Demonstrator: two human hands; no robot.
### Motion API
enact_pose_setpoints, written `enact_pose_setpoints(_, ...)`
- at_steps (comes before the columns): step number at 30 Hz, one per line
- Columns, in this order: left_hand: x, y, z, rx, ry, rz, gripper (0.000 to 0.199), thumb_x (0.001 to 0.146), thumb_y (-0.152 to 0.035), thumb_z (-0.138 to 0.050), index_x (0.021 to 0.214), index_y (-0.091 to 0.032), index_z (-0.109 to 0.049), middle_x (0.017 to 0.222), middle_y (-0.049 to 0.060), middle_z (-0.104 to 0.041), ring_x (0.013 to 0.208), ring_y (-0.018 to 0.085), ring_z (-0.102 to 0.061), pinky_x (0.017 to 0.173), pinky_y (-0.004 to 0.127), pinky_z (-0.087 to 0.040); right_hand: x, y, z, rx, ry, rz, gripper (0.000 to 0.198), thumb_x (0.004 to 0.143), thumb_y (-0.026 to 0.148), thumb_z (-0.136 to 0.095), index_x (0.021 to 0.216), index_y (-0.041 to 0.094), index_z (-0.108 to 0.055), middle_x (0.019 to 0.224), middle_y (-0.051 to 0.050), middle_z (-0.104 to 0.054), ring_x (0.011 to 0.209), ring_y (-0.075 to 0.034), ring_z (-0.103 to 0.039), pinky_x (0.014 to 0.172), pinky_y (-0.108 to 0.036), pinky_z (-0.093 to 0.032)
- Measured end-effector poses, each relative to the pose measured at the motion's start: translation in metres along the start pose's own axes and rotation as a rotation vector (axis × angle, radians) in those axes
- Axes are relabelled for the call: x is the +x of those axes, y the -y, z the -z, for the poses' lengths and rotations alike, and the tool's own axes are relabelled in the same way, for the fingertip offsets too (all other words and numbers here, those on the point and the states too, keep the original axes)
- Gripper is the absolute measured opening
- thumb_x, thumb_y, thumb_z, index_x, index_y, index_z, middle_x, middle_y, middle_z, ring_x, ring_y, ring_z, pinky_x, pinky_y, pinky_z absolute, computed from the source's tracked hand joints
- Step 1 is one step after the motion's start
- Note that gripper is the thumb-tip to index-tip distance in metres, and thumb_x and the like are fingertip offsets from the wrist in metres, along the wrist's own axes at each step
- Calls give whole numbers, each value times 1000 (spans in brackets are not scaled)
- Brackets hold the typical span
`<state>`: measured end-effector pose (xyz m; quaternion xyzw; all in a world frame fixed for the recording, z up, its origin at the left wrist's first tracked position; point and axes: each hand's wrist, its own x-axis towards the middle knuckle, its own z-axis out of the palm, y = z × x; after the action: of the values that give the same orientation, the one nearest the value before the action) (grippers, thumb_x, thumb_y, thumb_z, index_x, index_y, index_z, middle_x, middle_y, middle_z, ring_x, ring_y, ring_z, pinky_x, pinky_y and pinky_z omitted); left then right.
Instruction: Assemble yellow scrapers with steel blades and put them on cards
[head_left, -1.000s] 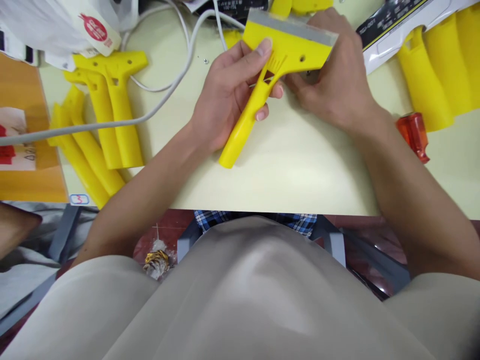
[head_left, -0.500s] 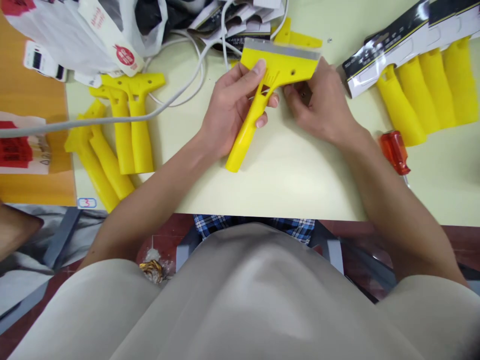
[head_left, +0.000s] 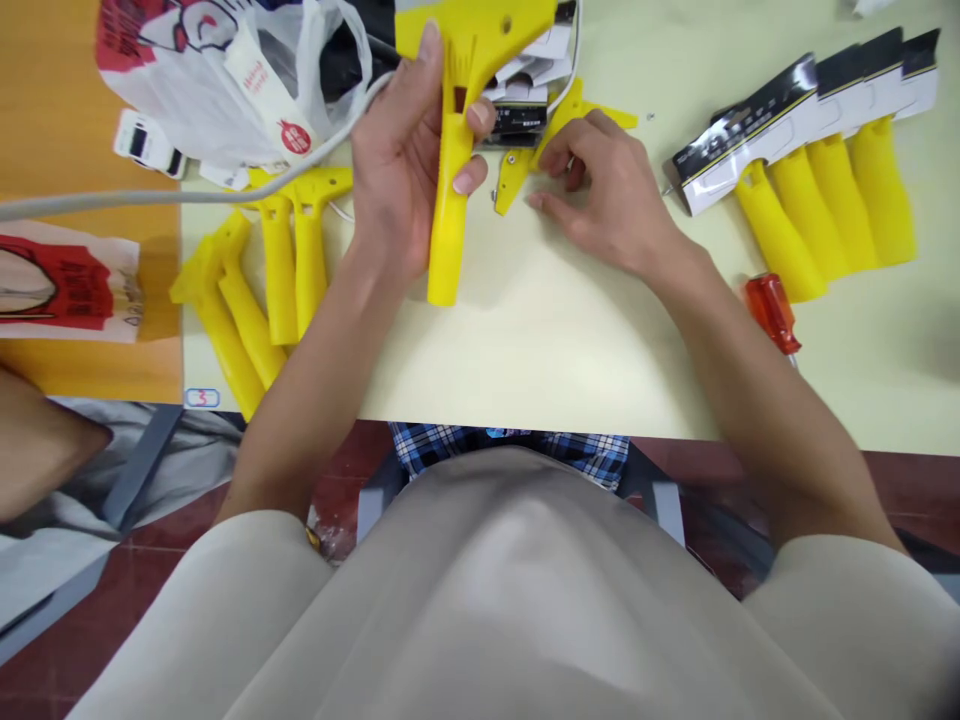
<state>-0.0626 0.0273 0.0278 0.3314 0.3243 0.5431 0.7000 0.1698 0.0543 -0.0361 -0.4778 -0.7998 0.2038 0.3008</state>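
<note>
Upper left I've got a plastic bag (head_left: 202,80), loose yellow handles (head_left: 225,335) below it on the worktop (head_left: 525,370). Left hand (head_left: 394,165), top centre, wraps the handle of a yellow scraper (head_left: 448,220), head cut off by the top edge. Right of that I see a yellow part (head_left: 512,182) lying flat; right hand (head_left: 611,195) over it, fingers curled, thumb apart, can't tell if touching. Far right: carded scrapers (head_left: 780,235), red screwdriver (head_left: 771,310) below.
</note>
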Motion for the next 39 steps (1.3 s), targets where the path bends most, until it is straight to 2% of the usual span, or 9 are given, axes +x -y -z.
enact_pose_setpoints(6,-2,14,2,113,14,-29,23,120,-36,-55,107,-30,-73,127,-2,-78,121,18,-62,61,27,-43,12,-9,-3,-23,103,-10,24,78,53,-76,94,35,-70,109,-5,-72,82,-26,-61,88,-52,-58)
enact_pose_setpoints(9,-4,27,0,185,41,-42,15,112,-45,-63,110,-34,-73,122,2,-80,126,24,-66,63,32,-50,11,-7,-5,-51,95,2,31,90,66,-69,97,36,-68,116,-6,-71,101,-30,-62,99,-55,-56)
enact_pose_setpoints(13,-10,42,-10,210,45,24,29,102,-60,-76,111,-33,-70,112,5,-81,123,29,-72,57,32,-48,-4,6,10,-8,-123,20,23,108,50,-52,112,30,-63,118,-9,-71,107,-30,-64,101,-53,-55)
enact_pose_setpoints(15,-12,48,-14,152,30,63,26,102,-52,-79,104,-29,-68,108,5,-79,109,25,-75,53,28,-43,-16,13,24,56,-329,87,20,111,42,-48,111,29,-63,112,-9,-70,101,-29,-67,93,-49,-56)
enact_pose_setpoints(18,-12,55,-18,77,2,154,19,107,-30,-71,92,-24,-62,98,3,-75,82,16,-73,52,24,-43,-32,19,38,128,-466,72,19,116,43,-50,116,38,-68,121,-4,-71,109,-27,-70,97,-46,-58)
enact_pose_setpoints(20,-12,58,-19,75,-38,199,21,109,-26,-70,90,-24,-60,94,3,-74,77,15,-74,52,23,-46,-40,18,38,153,-453,45,20,115,51,-53,116,41,-70,117,-4,-72,107,-27,-71,99,-48,-59)
enact_pose_setpoints(24,-13,58,-20,146,-125,235,20,104,-28,-80,94,-25,-63,93,3,-77,84,19,-81,55,23,-53,-47,14,29,90,-192,-16,33,110,66,-52,112,41,-73,119,-6,-75,118,-33,-69,111,-58,-57)
enact_pose_setpoints(26,-14,57,-21,173,-142,244,19,105,-28,-80,96,-26,-64,96,3,-79,87,19,-83,55,23,-54,-48,13,25,57,-128,-19,34,110,66,-49,111,42,-73,126,-7,-73,128,-33,-66,116,-61,-56)
enact_pose_setpoints(39,-14,61,-17,117,-13,189,17,113,-23,-69,98,-22,-62,101,4,-79,84,18,-84,52,21,-53,-48,22,33,130,-166,-15,16,104,54,-69,99,38,-70,121,-3,-75,125,-30,-70,118,-58,-57)
